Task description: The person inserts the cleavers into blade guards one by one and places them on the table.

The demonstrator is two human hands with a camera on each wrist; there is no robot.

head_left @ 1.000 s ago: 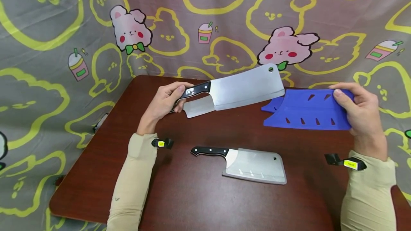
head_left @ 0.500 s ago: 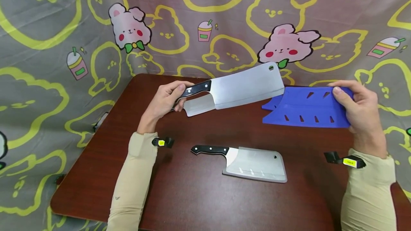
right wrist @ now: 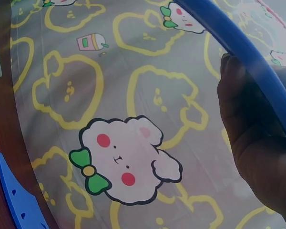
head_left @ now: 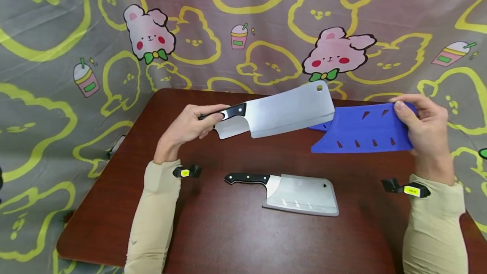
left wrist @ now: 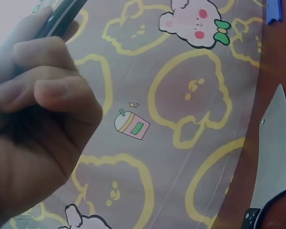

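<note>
As the left hand (head_left: 190,125) grips it, the cleaver (head_left: 279,112) points rightward.

The right hand (right wrist: 262,152) holds a long blue thing (right wrist: 250,62). Low on the left, a blue piece (right wrist: 24,202) with holes lies on the brown table (right wrist: 5,114). The cloth (right wrist: 114,98) shows a bunny (right wrist: 143,157) with 2 red cheeks.

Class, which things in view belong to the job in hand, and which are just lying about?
Likely the job:
raised cleaver in the left hand
raised blue cover in the right hand

Just lying about, apparently:
covered cleaver
rear cleaver
rear blue cover
</note>
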